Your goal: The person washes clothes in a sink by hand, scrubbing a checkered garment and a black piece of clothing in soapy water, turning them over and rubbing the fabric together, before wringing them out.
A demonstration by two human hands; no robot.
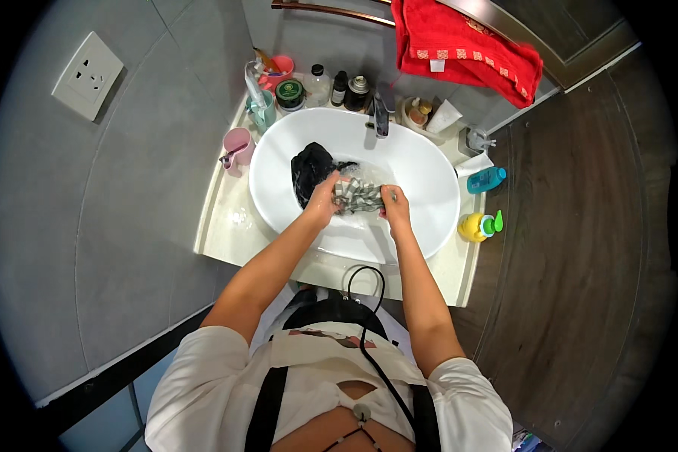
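Observation:
Both my hands hold a wet grey-and-white checked cloth (360, 196) stretched between them, over the white oval washbasin (426, 169). My left hand (323, 197) grips its left end, fingers partly hidden by the cloth. At the right end, my right hand (395, 205) pinches the fabric with the fingers closed. A soaked black cloth (309, 170) lies in the left part of the basin, close beside my left hand. Cloudy, sudsy water shows around the checked cloth. The dark tap (381, 120) stands at the basin's far rim.
A pink mug (238, 146), a green-lidded jar (289, 94) and several bottles line the counter's left and back. At the right stand a blue bottle (487, 180) and a yellow pump bottle (476, 227). A red towel (459, 49) hangs above. A black cable (366, 331) hangs before my chest.

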